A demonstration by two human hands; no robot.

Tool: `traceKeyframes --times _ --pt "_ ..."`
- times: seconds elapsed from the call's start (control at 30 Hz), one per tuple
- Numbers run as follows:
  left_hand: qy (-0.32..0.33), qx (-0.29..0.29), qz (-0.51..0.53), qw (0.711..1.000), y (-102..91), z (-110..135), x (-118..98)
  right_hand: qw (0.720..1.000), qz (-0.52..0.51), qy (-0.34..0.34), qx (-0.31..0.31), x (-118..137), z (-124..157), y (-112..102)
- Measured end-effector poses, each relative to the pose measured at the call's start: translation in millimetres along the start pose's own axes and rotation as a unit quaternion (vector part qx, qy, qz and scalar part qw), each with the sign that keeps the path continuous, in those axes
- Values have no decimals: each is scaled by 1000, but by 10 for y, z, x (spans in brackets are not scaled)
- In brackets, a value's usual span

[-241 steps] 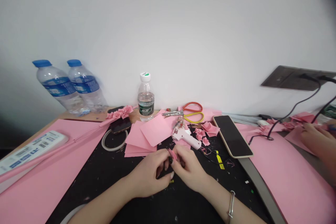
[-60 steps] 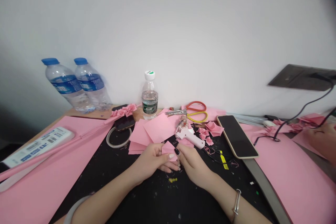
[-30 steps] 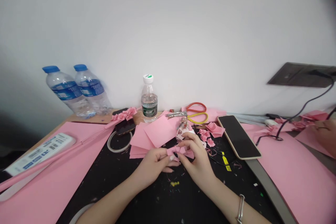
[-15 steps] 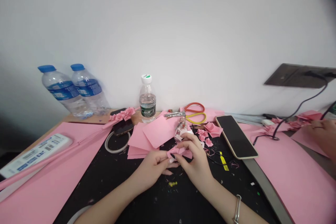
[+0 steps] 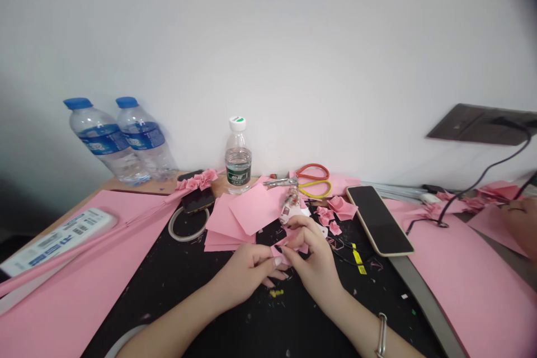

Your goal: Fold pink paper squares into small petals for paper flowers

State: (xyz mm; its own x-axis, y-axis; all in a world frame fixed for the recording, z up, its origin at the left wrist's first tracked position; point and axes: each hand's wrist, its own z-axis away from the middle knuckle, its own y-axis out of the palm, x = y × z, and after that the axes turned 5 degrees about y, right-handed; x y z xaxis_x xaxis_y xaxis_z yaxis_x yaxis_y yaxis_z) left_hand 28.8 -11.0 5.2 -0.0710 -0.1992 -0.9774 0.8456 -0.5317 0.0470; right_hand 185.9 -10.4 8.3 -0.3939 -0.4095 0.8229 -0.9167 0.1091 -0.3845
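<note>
Glue gun behind folded paper

At 5 o'clock, the right wrist is wearing a slim silver bangle. At 7 o'clock, the left arm is wearing a pale bangle. The right hand is showing a black nail, and the left hand a pale nail.

Two big water bottles with blue caps stand at the back left corner of the table. A small water bottle with a white cap stands at the back edge, near the middle. To its right lie scissors with red and yellow handles. A big black phone lies flat on the right. A white power strip lies on a pink sheet by the left edge.
</note>
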Motion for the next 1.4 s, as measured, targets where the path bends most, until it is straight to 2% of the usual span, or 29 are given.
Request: traceKeyframes --times 0.37,0.57,0.8,1.13,1.2,1.27,1.33,1.4 --pt "-2 -1 11 1000 -8 -15 8 987 105 -122 16 -9 40 -27" --pt "-6 0 41 999 -29 -8 11 985 117 -116 45 4 1 -56" --pt "-2 19 176 984 -72 -3 83 986 115 -113 38 11 3 -64" --pt "-21 -10 119 993 -50 -18 33 983 124 -118 64 -14 9 -67" --pt "-23 -19 113 993 -54 -25 40 987 108 -104 57 -8 9 -75" --pt "-25 -30 114 993 -59 -34 61 995 71 -68 21 -19 6 -75" --pt "-21 -37 115 992 -59 -41 84 1000 8 -10 -28 -53 -4 -64" --pt "-8 -32 106 994 -53 -43 99 995 -63 54 -47 -97 -20 -43"
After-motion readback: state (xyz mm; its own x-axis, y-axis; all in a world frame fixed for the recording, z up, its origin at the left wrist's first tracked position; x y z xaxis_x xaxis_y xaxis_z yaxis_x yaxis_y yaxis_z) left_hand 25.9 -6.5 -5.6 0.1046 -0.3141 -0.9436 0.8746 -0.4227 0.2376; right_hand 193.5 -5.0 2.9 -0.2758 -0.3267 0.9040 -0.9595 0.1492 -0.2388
